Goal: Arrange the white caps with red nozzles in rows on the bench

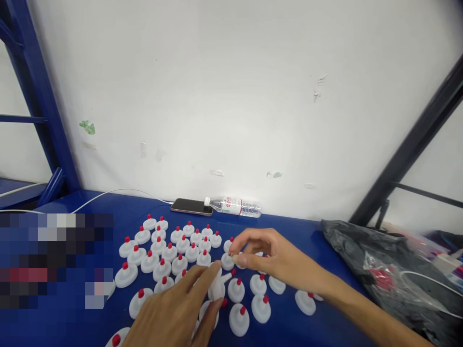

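Note:
Many round white plastic lids, each with a small nozzle and red tip, stand on the blue table. My left hand (177, 301) reaches in from the lower middle, its thumb and index finger closed around a tilted white nozzle lid (217, 288) whose red tip points right. To its right, my right hand (269, 253) comes from the right with thumb and index finger pinched together over another white lid (227, 261). A bit of red shows at those fingertips, seemingly that lid's tip. Upright lids (236, 290) stand close by both hands, some partly hidden beneath them.
A phone (191, 206) with a white cable lies near the wall, beside a clear water bottle (235, 206) on its side. Dark plastic bags (347, 246) lie at the right. A blue metal post (47, 96) rises at the left. The lower left is pixelated.

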Motion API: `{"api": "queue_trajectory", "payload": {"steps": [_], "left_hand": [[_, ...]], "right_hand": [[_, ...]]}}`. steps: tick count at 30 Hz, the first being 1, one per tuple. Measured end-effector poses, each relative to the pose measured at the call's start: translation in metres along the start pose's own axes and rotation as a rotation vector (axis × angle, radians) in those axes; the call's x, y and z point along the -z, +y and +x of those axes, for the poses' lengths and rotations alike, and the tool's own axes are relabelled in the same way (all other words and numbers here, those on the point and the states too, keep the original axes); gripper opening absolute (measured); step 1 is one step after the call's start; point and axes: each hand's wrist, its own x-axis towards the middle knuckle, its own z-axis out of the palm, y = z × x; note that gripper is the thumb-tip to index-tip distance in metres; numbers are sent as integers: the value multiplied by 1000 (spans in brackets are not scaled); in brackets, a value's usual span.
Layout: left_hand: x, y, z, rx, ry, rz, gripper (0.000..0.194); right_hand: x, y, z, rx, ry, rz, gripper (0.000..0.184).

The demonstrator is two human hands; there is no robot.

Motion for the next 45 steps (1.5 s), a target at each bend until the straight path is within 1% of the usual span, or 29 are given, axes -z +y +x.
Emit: {"api": "queue_trajectory", "payload": {"steps": [2, 4, 6, 8, 11, 13, 15, 18, 21, 24, 28, 32, 34, 36, 39, 42, 45], "left_hand": [[2, 0, 0, 51, 25, 19, 39], [3, 0, 0, 90, 60, 47, 39], [4, -1, 0, 105, 80, 72, 40], [4, -1, 0, 109, 72, 78, 40], [2, -3, 0, 98, 49, 53, 40], [0, -4, 0, 75, 61, 40, 40], [0, -4, 0, 73, 62, 47, 40], [0, -2, 0, 104, 55, 44, 37], [1, -1, 0, 80, 71, 11, 37], [0, 0, -1, 67, 60, -7, 37], [-2, -2, -2, 51, 65, -1, 37], [-4, -4, -3, 9, 116, 33, 37], [-3, -5, -2, -10, 133, 25, 36], [-2, -4, -2, -8, 135, 6, 35], [-1, -2, 0, 6, 112, -8, 36], [-1, -1, 1, 21, 102, 1, 37], [-2, -1, 0, 9, 102, -3, 36]], "right_hand": [[-2, -2, -2, 67, 41, -207, 19], [-9, -1, -6, 120, 55, -397, 20], [-19, 0, -11, 161, 49, -545, 19], [-31, 3, -17, 178, 31, -647, 18], [-45, 10, -23, 169, 37, -729, 17], [-51, 14, -24, 170, 44, -767, 17], [-53, 18, -23, 167, 30, -811, 16], [-54, 19, -20, 158, 13, -878, 12], [-55, 17, -19, 165, 21, -935, 12], [-56, 13, -21, 135, -14, -979, 10], [-56, 12, -20, 89, -51, -974, 6], [-55, 16, -17, 149, -80, -999, 9], [-52, 15, -16, 169, -46, -948, 10], [-45, 10, -16, 158, 31, -827, 10], [-30, -2, -15, 99, 125, -559, 12], [-16, -8, -12, 44, 134, -323, 14], [-10, -6, -7, 44, 148, -169, 11]]}}
